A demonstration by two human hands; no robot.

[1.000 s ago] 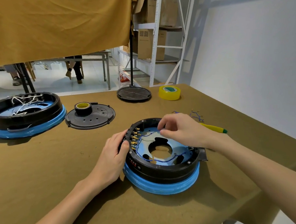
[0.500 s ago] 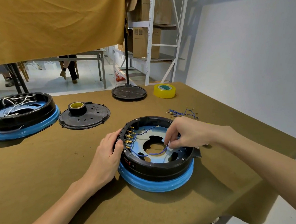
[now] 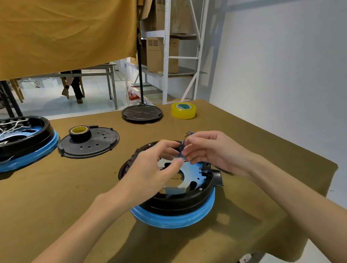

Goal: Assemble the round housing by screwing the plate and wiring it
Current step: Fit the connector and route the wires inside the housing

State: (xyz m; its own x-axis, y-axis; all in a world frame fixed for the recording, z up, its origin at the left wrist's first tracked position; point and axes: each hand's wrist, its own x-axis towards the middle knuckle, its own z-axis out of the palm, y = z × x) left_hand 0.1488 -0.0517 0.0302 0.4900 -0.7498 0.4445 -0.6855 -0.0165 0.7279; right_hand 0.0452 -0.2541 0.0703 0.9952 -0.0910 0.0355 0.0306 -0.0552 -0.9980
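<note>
A round black housing point(image 3: 184, 201) on a blue base sits on the brown-covered table, with a pale blue plate point(image 3: 192, 173) inside it. Both hands are raised over the housing. My right hand point(image 3: 210, 152) pinches a short blue wire point(image 3: 182, 150) between thumb and fingers. My left hand point(image 3: 152, 170) reaches in from the left, its fingertips meeting the lower end of that wire. The left hand hides the housing's left side and its terminals. A few loose blue wires point(image 3: 189, 133) lie on the table just behind my right hand.
A second black housing point(image 3: 15, 142) with white wires stands at far left. A black lid point(image 3: 90, 144) carries a black tape roll point(image 3: 79, 132). A round black cover point(image 3: 142, 113) and a yellow tape roll point(image 3: 183, 110) lie at the back. The table's edge runs along the right.
My left hand has left the housing's rim and risen to meet the right. My right hand has lifted out of the housing with the blue wire. The blue wire is no longer on the plate.
</note>
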